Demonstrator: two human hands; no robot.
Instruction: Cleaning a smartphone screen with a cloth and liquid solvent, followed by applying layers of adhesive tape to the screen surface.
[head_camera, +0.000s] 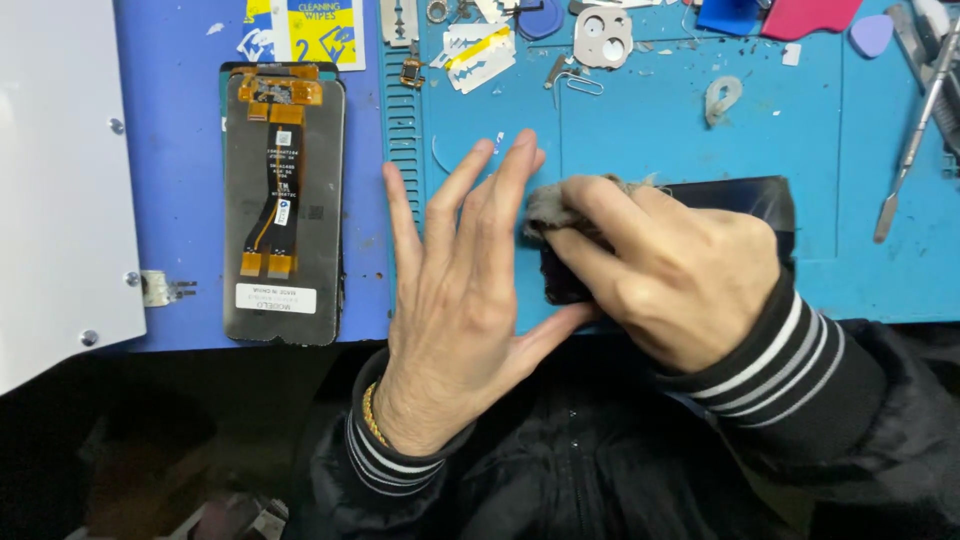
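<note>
wiping stage | right hand (670, 275) pinching grey rag (556, 205) on dark phone (745, 200) | left hand (460, 290) flat open, empty, bracing edge | next probably wants light even pressure

Bright, even overhead light, sharp focus, soft shadows, dark underexposed lower edge.

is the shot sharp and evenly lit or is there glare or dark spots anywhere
Head view: the mat is bright and evenly lit; the left hand, right hand and spare screen panel are sharp; the black phone shows only faint sheen; the bottom falls into deep shadow.
</note>
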